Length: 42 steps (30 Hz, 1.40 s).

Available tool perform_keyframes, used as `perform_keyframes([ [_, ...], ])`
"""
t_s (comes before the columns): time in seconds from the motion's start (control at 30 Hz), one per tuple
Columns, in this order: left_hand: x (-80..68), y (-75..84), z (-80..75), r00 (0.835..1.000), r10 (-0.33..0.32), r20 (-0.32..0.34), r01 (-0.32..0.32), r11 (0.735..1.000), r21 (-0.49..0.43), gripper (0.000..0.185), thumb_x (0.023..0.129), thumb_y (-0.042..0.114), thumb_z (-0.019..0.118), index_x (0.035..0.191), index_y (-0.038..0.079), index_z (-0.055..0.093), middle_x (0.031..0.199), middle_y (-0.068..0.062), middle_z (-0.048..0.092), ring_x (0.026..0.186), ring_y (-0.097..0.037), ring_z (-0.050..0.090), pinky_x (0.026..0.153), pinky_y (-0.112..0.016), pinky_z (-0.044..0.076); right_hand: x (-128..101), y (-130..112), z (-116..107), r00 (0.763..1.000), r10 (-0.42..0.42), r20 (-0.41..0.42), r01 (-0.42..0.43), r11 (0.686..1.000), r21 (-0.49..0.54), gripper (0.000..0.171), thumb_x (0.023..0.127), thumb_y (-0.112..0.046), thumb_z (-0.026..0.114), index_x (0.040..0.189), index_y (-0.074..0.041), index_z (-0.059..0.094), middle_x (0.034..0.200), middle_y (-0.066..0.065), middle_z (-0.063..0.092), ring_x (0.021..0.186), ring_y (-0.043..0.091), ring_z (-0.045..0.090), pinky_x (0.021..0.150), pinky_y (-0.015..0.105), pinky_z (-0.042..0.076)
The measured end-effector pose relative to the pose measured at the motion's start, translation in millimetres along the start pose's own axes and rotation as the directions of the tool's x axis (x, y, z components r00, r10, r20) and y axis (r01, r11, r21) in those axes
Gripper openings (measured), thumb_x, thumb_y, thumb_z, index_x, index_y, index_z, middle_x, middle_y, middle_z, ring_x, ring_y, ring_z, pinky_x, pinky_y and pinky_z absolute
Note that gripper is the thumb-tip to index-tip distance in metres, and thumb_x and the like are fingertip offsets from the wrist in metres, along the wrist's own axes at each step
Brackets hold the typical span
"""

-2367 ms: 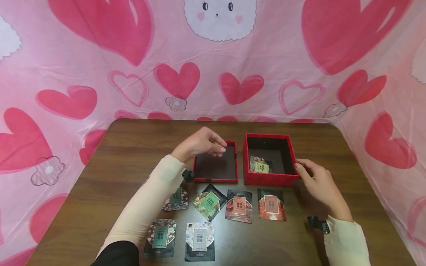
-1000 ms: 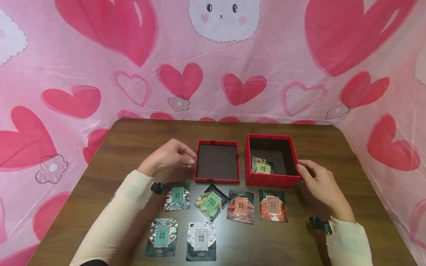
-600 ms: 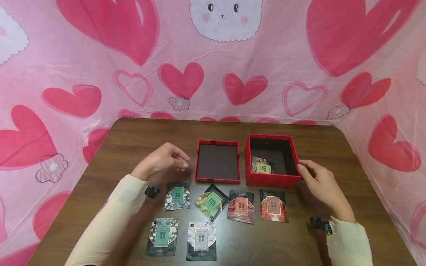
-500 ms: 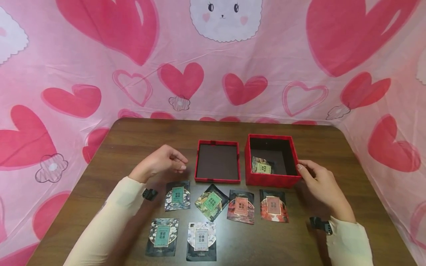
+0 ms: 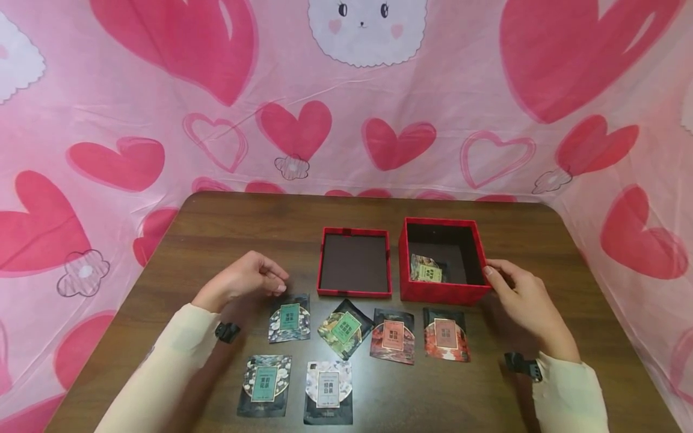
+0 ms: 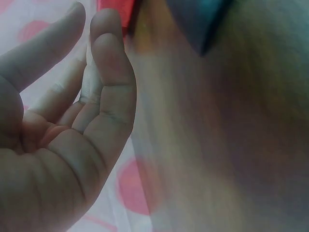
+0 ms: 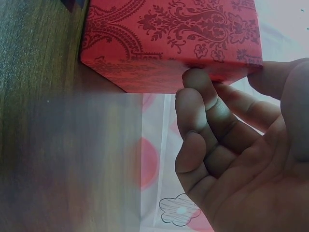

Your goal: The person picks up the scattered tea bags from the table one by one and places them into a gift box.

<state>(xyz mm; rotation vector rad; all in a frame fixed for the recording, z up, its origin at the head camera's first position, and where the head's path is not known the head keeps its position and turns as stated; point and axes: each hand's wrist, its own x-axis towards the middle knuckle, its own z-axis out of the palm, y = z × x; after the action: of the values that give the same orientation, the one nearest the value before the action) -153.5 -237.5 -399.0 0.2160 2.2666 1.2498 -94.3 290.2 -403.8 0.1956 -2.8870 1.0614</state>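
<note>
A deep red box (image 5: 444,293) with a dark inside stands open on the table, with a green-and-gold sachet (image 5: 428,269) lying in it. My right hand (image 5: 527,300) holds the box at its right front corner: the thumb is at the rim and bent fingers (image 7: 198,104) meet the side wall. My left hand (image 5: 243,279) hovers left of the box's shallow lid (image 5: 354,294), near a teal-labelled floral sachet (image 5: 289,317). Its fingers are loosely bent, with nothing between them in the left wrist view.
In the row before the lid and box lie a green sachet (image 5: 345,329) turned askew and two red ones (image 5: 392,335). Closer in are a dark teal-labelled sachet (image 5: 263,385) and a white floral one (image 5: 328,385). A pink heart-patterned cloth (image 5: 346,132) hangs behind the table.
My left hand has moved from over the lid leftward and toward me, uncovering the lid and the teal-labelled sachet. My right hand stays at the box.
</note>
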Motion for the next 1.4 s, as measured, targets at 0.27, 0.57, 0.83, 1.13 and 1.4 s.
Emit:
perform_keyframes([
  [0.27,-1.3,-11.2,8.8,0.999,-0.043,-0.005,0.043,0.994,0.099,0.021,0.081,0.004,0.083,0.1,-0.001,0.077,0.082,-0.007,0.073,0.072,-0.021,0.065,0.07,-0.035,0.057,0.8,-0.4,-2.2,1.0,0.019,0.009,-0.019,1.0,-0.001,0.042,0.106,-0.029,0.052,0.136,0.0,0.058,0.12,0.025,0.066,0.097,0.036,0.064,0.083,0.058,0.052],
  [0.57,-1.1,-10.9,10.1,0.994,-0.043,-0.101,0.069,0.96,0.272,0.025,0.071,0.005,0.09,0.092,0.003,0.077,0.07,-0.003,0.068,0.065,-0.018,0.059,0.064,-0.033,0.051,0.3,-0.3,-3.7,1.0,0.023,-0.005,-0.023,1.0,-0.006,0.042,0.106,-0.03,0.052,0.135,0.0,0.059,0.119,0.024,0.066,0.1,0.037,0.062,0.083,0.059,0.05],
  [0.83,3.7,-13.9,12.6,0.99,0.01,-0.141,0.041,0.934,0.354,0.022,0.066,0.01,0.094,0.078,0.007,0.076,0.063,0.0,0.065,0.061,-0.016,0.057,0.06,-0.032,0.049,-0.7,0.0,-5.6,1.0,0.012,-0.015,-0.012,1.0,0.001,0.041,0.106,-0.028,0.053,0.135,0.0,0.059,0.12,0.026,0.065,0.103,0.04,0.061,0.085,0.063,0.047],
  [1.13,5.7,-15.7,14.4,0.991,0.034,-0.126,0.021,0.911,0.411,0.016,0.071,0.009,0.091,0.07,0.011,0.075,0.064,0.004,0.067,0.062,-0.014,0.057,0.061,-0.032,0.049,-0.2,-1.3,-6.4,1.0,0.017,-0.008,-0.016,1.0,0.001,0.041,0.106,-0.029,0.053,0.135,-0.001,0.059,0.119,0.022,0.067,0.098,0.034,0.062,0.081,0.052,0.052],
  [1.4,-3.8,-19.6,14.1,0.998,0.042,-0.048,-0.019,0.915,0.404,0.016,0.08,0.005,0.084,0.071,0.012,0.074,0.067,0.004,0.063,0.063,-0.015,0.052,0.058,-0.031,0.045,-0.2,-1.5,-3.1,1.0,0.022,0.023,-0.022,1.0,0.014,0.044,0.107,-0.033,0.05,0.135,-0.001,0.059,0.122,0.022,0.066,0.103,0.037,0.062,0.086,0.06,0.051],
])
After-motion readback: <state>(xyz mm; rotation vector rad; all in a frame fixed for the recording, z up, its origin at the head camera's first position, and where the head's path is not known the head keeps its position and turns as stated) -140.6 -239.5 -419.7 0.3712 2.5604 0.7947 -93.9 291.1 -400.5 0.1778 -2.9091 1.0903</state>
